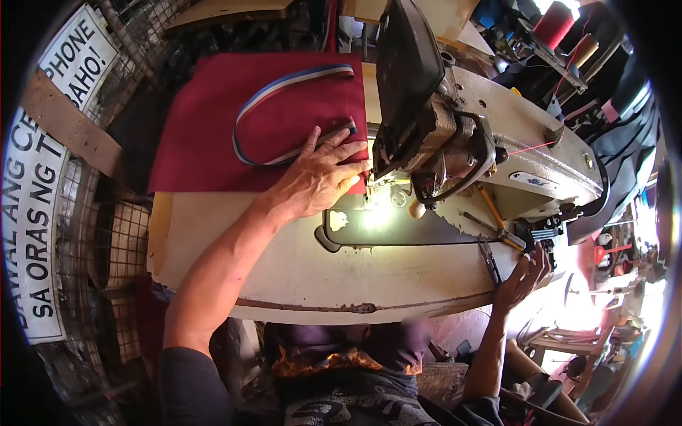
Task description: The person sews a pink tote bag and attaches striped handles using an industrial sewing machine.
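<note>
My left hand point(317, 174) lies with spread fingers on the right edge of a red cloth point(206, 121), close to the needle area of a sewing machine point(511, 135). A blue, white and dark striped strap point(266, 89) forms a loop on the cloth, and one end of it is by my fingertips. My right hand point(523, 278) is at the right part of the table point(284, 277), next to dark scissors point(489, 261) and some tools; its fingers are partly bent, and whether they hold anything is unclear.
A lamp glow lights the machine's bed plate point(426, 231). Thread spools point(554, 27) stand at the upper right. A printed sign point(42, 241) and wire mesh point(78, 206) are at the left. Yellow-handled pliers point(497, 213) lie under the machine arm.
</note>
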`<state>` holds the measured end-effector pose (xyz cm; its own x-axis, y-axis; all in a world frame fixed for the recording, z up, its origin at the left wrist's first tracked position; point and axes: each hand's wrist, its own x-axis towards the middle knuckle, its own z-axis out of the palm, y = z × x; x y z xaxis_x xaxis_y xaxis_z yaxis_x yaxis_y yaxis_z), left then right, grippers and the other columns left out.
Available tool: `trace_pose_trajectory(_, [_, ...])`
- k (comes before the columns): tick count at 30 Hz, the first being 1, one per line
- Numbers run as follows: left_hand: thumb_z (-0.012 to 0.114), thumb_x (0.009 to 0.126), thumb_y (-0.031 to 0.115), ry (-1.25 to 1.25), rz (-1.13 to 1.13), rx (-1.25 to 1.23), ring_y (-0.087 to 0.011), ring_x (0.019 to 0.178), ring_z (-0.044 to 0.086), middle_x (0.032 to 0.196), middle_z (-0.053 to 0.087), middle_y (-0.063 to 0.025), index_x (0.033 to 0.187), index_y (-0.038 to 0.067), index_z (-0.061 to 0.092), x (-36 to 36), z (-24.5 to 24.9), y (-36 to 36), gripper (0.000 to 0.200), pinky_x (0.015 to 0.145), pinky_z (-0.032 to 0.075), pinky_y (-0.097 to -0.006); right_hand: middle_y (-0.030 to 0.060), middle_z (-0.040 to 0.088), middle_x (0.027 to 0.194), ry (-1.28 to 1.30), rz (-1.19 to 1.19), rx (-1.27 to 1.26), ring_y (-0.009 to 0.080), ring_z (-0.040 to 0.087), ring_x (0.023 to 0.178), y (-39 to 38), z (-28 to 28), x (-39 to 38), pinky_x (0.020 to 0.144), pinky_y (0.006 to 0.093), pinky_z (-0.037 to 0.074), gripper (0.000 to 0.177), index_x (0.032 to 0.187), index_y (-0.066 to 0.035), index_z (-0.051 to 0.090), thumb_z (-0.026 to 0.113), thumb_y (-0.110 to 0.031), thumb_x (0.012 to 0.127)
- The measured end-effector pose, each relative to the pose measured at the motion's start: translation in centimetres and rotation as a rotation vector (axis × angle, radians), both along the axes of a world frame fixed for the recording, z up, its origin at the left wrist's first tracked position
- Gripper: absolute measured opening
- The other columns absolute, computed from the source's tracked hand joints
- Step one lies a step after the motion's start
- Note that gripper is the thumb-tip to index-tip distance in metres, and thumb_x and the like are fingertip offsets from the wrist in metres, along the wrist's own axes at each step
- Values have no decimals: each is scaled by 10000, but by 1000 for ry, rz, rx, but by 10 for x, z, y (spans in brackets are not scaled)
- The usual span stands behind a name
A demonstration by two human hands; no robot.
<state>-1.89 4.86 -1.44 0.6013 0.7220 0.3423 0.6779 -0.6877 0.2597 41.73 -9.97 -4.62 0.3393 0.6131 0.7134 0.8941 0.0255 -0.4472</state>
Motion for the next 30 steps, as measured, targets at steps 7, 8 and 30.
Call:
trace_pose_trajectory(7, [635,993,197,-43,21,60,-298,1511,355,1501,522,-70,1314,89,670,1,-7,0,340,1232,245,-631,112,634,892,5,234,-135,205,555,732,-3,8,-2,704,326,450,241,988,10,678,614,-222,985])
trace_pose_trajectory(8, [618,990,157,-95,23,89,-314,1480,398,1501,521,-106,1323,75,658,1,-7,1,345,1224,286,-593,106,630,889,8,276,-187,204,549,722,-3,11,-2,692,325,445,248,984,6,678,627,-236,975])
trace_pose_trajectory(30, [611,998,17,-403,1075,161,-233,1110,692,1182,728,-121,1191,30,728,-275,-2,-332,226,957,539,-341,121,733,1105,-126,334,-508,263,676,1021,30,-9,72,933,378,521,287,1174,-7,743,654,-237,1027])
